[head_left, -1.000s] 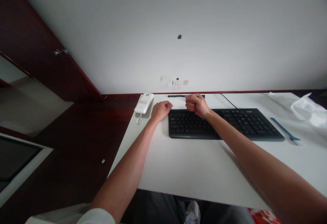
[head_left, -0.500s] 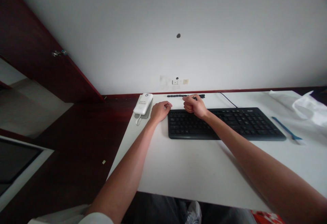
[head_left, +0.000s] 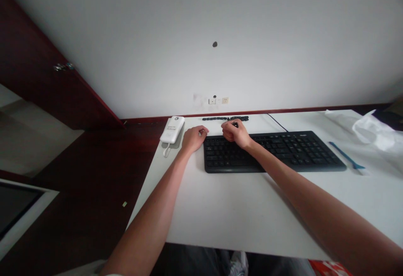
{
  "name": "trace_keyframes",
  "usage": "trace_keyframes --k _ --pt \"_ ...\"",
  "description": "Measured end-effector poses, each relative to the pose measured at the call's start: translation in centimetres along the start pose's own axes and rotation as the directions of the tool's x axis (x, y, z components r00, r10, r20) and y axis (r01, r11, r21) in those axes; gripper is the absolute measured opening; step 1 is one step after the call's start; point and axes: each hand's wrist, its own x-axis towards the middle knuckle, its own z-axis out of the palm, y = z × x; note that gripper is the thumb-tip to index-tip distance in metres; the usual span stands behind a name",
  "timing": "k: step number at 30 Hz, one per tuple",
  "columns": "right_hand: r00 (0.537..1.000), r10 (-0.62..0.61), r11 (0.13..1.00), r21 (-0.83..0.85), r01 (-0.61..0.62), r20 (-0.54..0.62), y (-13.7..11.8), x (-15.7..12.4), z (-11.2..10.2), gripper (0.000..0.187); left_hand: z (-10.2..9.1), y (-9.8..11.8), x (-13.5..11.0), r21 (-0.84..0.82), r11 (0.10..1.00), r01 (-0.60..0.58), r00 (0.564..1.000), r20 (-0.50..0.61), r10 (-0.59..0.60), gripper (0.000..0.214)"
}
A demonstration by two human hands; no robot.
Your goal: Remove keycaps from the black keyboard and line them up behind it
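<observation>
Two hands work at a white tabletop (head_left: 220, 213), side by side over the left end of a black computer keyboard (head_left: 283, 154). The left hand (head_left: 194, 138) rests beside the keyboard's left edge, its fingers loosely curled and its fingertips directed toward the keys; it holds nothing visible. The right hand (head_left: 236, 134) lies over the keyboard's upper-left area, its fingers curled and drawn together in a pinch. A small dark object (head_left: 235, 124), apparently a keycap, shows at those fingertips, though it is too small to identify with certainty. A row of dark keycaps (head_left: 217, 118) lies directly ahead of the right hand, along the keyboard's far side, an arrangement that appears to keep the pieces ordered and within easy reach. A white rectangular device (head_left: 171, 129) with a short looped cord lies ahead of and left of the left hand. Well right of the right hand lie a slender blue tool (head_left: 346, 156) and a crumpled white plastic sheet (head_left: 371, 131). A black cable (head_left: 277, 122) runs from the keyboard's far edge.
</observation>
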Motion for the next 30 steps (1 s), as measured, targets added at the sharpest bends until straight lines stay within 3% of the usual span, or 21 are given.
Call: trace_keyframes --k 4,8,11,13,15,17,19,23,30 --pt "0.994 0.039 0.997 -0.069 -0.032 0.102 -0.3 0.7 0.1 0.047 0.0 0.0 0.1 0.002 1.0 0.002 1.0 0.001 -0.002 0.019" --pt "0.945 0.172 0.984 -0.092 -0.152 0.279 -1.5 2.3 -0.5 0.047 0.0 0.0 0.1 -0.005 1.0 0.0 1.0 -0.007 0.0 0.019" --pt "0.967 0.138 0.972 -0.218 -0.091 0.212 -3.1 3.8 -2.3 0.045 0.0 -0.2 0.1 -0.027 1.0 -0.001 1.0 -0.017 0.001 0.02" --pt "0.995 -0.002 0.868 -0.494 0.05 0.097 -3.9 4.6 -3.9 0.044 0.1 -0.3 0.1 -0.039 0.999 0.001 1.0 -0.021 -0.001 0.02" --pt "0.993 -0.109 0.658 -0.746 0.099 0.036 -4.0 5.1 -5.6 0.035 0.2 -0.4 0.1 -0.048 0.999 0.003 1.0 -0.029 -0.005 0.02" --pt "0.994 -0.105 0.467 -0.882 0.07 0.024 -3.4 5.3 -7.1 0.024 0.3 -0.4 0.2 -0.055 0.998 0.009 0.999 -0.034 -0.011 0.02" --pt "0.999 -0.027 0.355 -0.934 0.044 0.037 -2.4 5.3 -7.9 0.021 0.3 -0.3 0.2 -0.056 0.998 0.01 0.999 -0.034 -0.012 0.021" --pt "0.993 0.113 0.259 -0.966 0.001 0.031 -0.9 5.2 -8.1 0.026 0.2 -0.1 0.1 -0.05 0.999 0.005 1.0 -0.026 -0.006 0.021" --pt "0.988 0.157 0.18 -0.983 -0.034 -0.006 -0.3 5.0 -7.4 0.025 0.0 0.1 0.1 -0.029 0.999 0.016 1.0 -0.014 -0.016 0.021"
